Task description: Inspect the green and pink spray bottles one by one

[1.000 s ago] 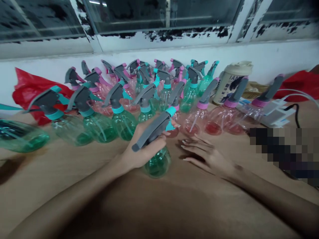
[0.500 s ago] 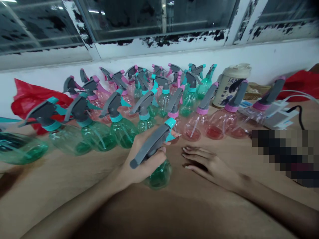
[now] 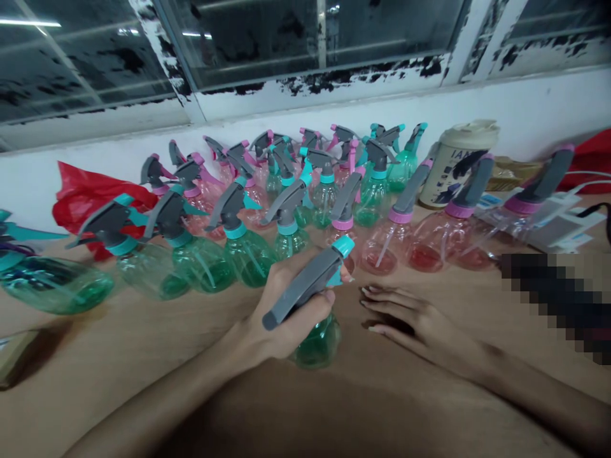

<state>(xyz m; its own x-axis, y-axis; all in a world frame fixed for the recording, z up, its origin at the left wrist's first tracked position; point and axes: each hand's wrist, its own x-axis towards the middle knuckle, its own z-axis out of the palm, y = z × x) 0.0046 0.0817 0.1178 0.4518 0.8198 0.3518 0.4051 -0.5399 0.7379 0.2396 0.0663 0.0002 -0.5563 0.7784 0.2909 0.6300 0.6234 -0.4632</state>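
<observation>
One brown tbl, dark windows, L hand gripping green btl, R hand splayed

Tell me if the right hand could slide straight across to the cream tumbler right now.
Probably not: the right hand looks empty, but pink-collared spray bottles stand between it and the cream tumbler. Reaching over their tops might work.

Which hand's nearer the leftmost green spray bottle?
Left. The left hand, gripping another spray bottle, is right of the leftmost bottle; the right hand lies farther right, palm down.
</observation>
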